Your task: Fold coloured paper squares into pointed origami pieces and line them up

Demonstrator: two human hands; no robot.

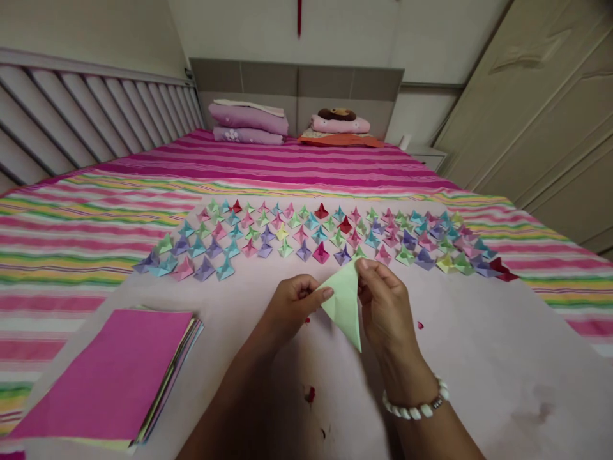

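Between both hands, a pale green folded paper (343, 301) hangs just above the pale pink board (479, 358); the left hand (292, 305) pinches its left corner with curled fingers, and the right hand (385, 306) closes on its upper right edge. Just beyond the fingertips lie rows of small folded paper pieces (316, 239). Well left of the left hand rests a stack of coloured sheets (115, 377), pink on top

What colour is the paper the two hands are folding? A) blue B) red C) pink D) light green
D: the folded paper pinched between the left hand and the right hand is light green; the pink sheet tops the paper stack lying untouched to the left.
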